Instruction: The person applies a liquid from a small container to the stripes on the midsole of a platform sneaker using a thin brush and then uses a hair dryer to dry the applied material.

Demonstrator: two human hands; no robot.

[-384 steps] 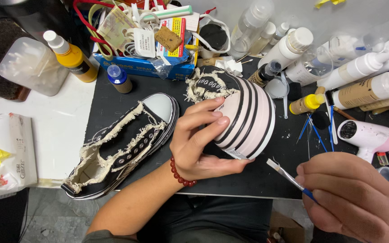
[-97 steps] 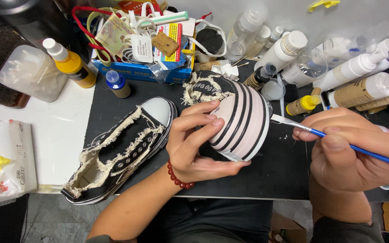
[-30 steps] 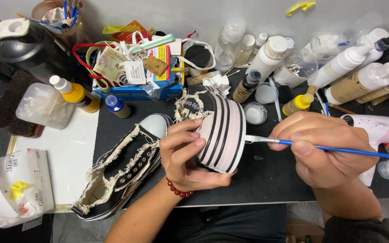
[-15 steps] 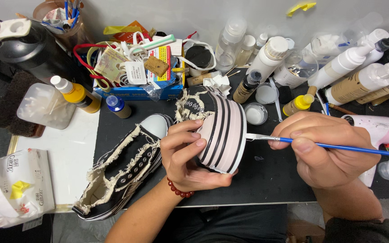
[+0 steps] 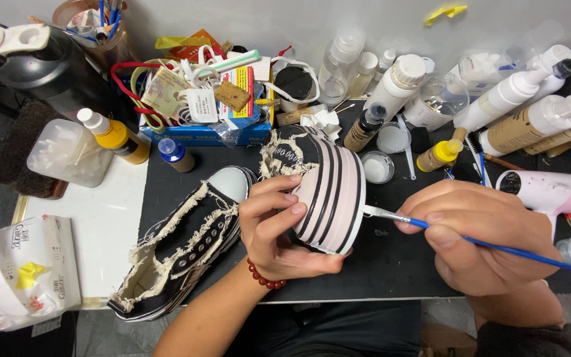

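A view straight down over a crowded craft bench, with the black mat (image 5: 398,264) as the landmark. At the mat's near edge the person's left hand (image 5: 279,228), a red bead bracelet (image 5: 264,276) on its wrist, is curled around a black shoe (image 5: 328,188) tipped up on end, fingers closed on the toe and thumb under the sole, so that the pale striped sole edge faces the right hand and stays steady. The right hand (image 5: 484,238), also over the mat's near edge, pinches a thin blue-handled paintbrush (image 5: 490,243) between thumb and fingers like a pen; the bristle tip touches the sole's edge, and the handle runs off to the right. Toward the mat's left side the matching shoe (image 5: 180,254) lies flat, its frayed cream trim showing, apart from both hands. On the white surface left of the mat sit a crumpled white packet (image 5: 28,268), a clear plastic tub (image 5: 67,152) and a yellow bottle (image 5: 114,135). Just past the held shoe, near the middle of the mat, a small white dish (image 5: 378,167) stands close to the brush. A pink hair dryer (image 5: 543,192) lies at the mat's right side. Along the mat's far edge stand white squeeze bottles (image 5: 510,96) and a blue tray (image 5: 199,132) heaped with odds and ends.
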